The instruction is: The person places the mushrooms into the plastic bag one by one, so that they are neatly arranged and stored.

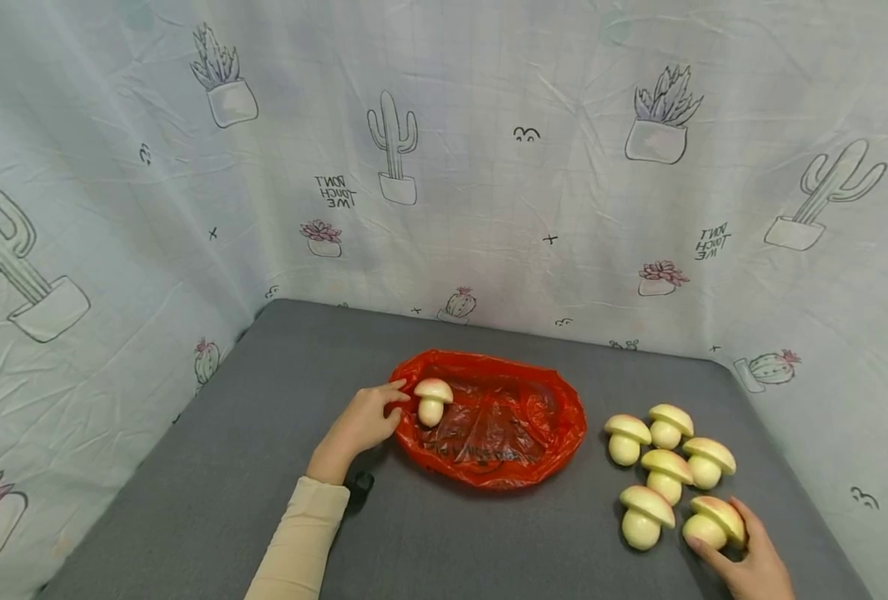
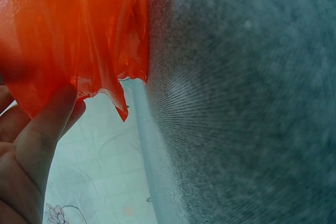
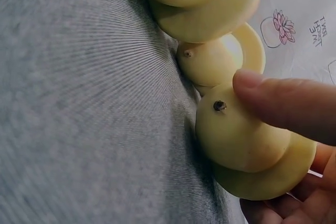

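A red plastic bag (image 1: 481, 479) lies spread on the table with its mouth facing up. My left hand (image 1: 368, 417) pinches its left rim; in the left wrist view the thumb (image 2: 50, 121) lies against the thin film (image 2: 94, 35). Inside the bag, near that hand, sits one pale yellow toy mushroom (image 1: 432, 400) with a reddish cap top. At the front right my right hand (image 1: 755, 554) grips another toy mushroom (image 1: 706, 527), thumb on the stem and fingers round the cap. The right wrist view shows this mushroom (image 3: 241, 129) close up, a dark spot on its stem end.
Several more toy mushrooms (image 1: 667, 475) cluster just beyond and left of my right hand. The grey table (image 1: 489, 542) ends against a hanging white cloth (image 1: 474, 183) with cactus drawings. A small black object (image 1: 361, 483) is at my left wrist.
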### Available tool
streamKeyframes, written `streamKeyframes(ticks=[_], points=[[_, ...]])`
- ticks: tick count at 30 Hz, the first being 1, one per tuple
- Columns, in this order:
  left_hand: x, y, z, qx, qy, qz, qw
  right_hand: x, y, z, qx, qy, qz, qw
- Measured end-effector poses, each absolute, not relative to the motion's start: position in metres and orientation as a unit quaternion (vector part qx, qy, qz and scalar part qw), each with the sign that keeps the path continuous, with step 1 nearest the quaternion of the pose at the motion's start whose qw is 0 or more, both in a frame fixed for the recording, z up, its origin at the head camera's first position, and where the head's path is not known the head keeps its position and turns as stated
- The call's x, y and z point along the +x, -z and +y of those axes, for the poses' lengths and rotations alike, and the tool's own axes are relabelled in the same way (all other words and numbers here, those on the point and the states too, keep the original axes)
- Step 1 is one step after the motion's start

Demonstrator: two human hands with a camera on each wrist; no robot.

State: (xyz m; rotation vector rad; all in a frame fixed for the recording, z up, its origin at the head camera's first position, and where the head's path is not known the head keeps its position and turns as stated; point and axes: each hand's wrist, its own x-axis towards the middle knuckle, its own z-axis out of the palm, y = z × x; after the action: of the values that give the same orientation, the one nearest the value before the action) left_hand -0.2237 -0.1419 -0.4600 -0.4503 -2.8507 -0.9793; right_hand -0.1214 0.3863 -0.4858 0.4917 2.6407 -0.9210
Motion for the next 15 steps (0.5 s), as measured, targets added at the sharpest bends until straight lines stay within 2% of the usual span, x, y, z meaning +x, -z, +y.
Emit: streamKeyframes(ticks=[15], points=[[-0.224,0.463,-0.141,-0.15,0.327,-0.931,0.054,-0.116,0.476,0.389,0.222,0.385,0.889,0.114]])
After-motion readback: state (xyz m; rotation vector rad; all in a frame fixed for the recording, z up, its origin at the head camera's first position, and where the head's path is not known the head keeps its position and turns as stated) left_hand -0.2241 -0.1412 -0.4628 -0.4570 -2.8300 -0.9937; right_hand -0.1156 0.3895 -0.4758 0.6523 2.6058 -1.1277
